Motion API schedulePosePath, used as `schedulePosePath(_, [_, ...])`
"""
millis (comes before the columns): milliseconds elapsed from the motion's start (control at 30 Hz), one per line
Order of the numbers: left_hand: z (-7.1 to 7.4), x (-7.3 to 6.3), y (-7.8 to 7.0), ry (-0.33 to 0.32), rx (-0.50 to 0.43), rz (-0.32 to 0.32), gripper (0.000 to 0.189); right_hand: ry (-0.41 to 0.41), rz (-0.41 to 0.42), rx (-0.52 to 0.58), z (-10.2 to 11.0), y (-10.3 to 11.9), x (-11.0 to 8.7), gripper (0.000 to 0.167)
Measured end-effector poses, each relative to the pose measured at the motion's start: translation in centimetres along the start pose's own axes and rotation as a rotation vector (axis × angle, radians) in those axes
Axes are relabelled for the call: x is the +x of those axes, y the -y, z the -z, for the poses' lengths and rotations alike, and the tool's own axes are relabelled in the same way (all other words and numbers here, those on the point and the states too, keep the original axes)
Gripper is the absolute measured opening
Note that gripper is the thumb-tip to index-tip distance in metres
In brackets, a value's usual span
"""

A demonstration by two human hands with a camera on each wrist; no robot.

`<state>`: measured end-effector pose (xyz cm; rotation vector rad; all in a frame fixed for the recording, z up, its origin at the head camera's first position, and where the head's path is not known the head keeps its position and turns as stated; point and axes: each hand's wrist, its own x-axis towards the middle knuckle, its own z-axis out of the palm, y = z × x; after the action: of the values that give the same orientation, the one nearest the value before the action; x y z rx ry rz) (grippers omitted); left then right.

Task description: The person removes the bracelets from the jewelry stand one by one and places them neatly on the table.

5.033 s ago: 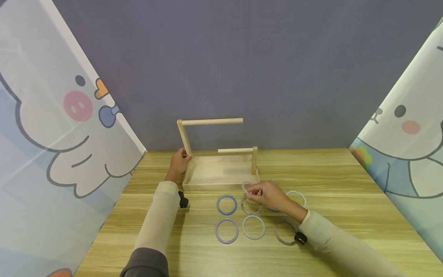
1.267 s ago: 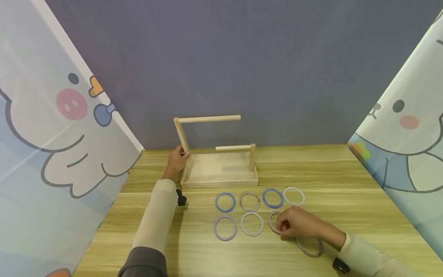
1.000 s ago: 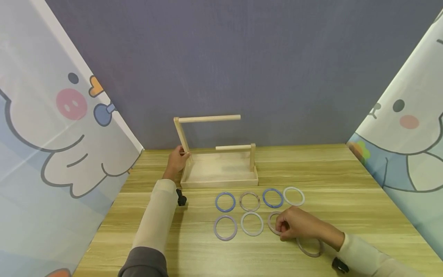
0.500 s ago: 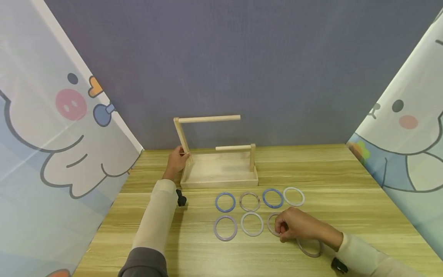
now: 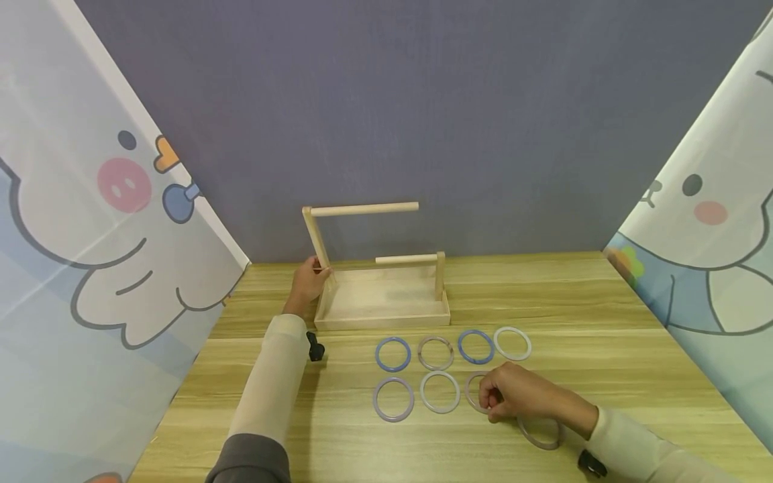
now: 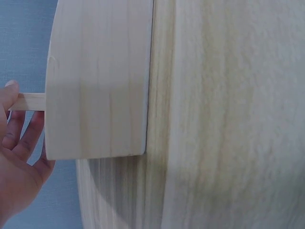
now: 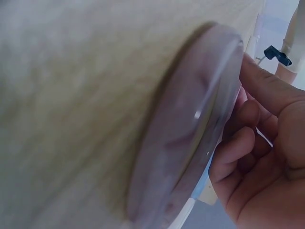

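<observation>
My left hand grips the tall left post of a pale wooden jewellery stand; in the left wrist view, thumb and fingers close round this post. My right hand is low over the table, fingertips curled and pinching the right side of a pinkish bangle in the front row; the hand hides that side. Under my right wrist lies a mauve-grey bangle, partly covered. A glossy mauve bangle looms close in the right wrist view, with the right hand just behind it.
Front row, further left: a lilac bangle and a white one. Behind them stand a blue bangle, a brownish one, a marbled blue one and a white one. The stand's tray lies behind, near the grey wall.
Five seconds ago my right hand held a pale bangle up by the tray; since then it has come down to the front right. Lately the pinkish bangle slid slightly left. My left hand stays put.
</observation>
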<state>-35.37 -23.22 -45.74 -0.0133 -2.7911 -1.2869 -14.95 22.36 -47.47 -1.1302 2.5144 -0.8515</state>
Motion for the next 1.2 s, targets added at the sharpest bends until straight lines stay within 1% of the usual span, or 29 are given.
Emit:
schedulePosePath(167, [0.0, 0.0, -0.1, 0.002, -0.009, 0.002, 0.045, -0.003, 0.005, -0.001, -0.1, -0.1, 0.0, 0.024])
schedulePosePath(300, [-0.1, 0.0, -0.3, 0.0, 0.005, -0.004, 0.044, -0.005, 0.005, 0.0, 0.0, -0.1, 0.0, 0.025])
schedulePosePath(500, [-0.1, 0.0, -0.5, -0.003, 0.016, 0.004, 0.042, -0.003, 0.0, -0.003, 0.0, -0.1, 0.0, 0.024])
schedulePosePath(667, [0.0, -0.2, -0.5, 0.015, 0.043, -0.003, 0.044, -0.005, 0.023, 0.007, 0.0, 0.0, 0.0, 0.021])
schedulePosePath(767, [0.4, -0.4, -0.7, 0.046, 0.061, 0.001, 0.049, -0.015, 0.051, 0.012, 0.1, 0.0, 0.1, 0.015])
schedulePosePath(867, [1.0, -0.6, -1.0, 0.079, 0.085, 0.026, 0.056, -0.032, 0.057, 0.021, 0.6, 0.1, 0.2, 0.012])
schedulePosePath(1000, [2.0, -1.3, -1.6, 0.132, 0.189, 0.042, 0.062, -0.066, 0.033, 0.026, 2.0, 0.2, 0.3, 0.008])
schedulePosePath(1067, [2.5, -1.9, -2.1, 0.172, 0.254, 0.029, 0.061, -0.09, 0.019, 0.01, 3.0, 0.2, 0.3, 0.005])
schedulePosePath(1133, [3.0, -2.6, -2.8, 0.216, 0.314, 0.007, 0.057, -0.12, 0.009, -0.017, 4.0, 0.2, 0.3, 0.005])
schedulePosePath(1200, [3.4, -3.4, -3.6, 0.263, 0.351, -0.012, 0.053, -0.155, -0.005, -0.051, 5.0, 0.2, 0.4, 0.006])
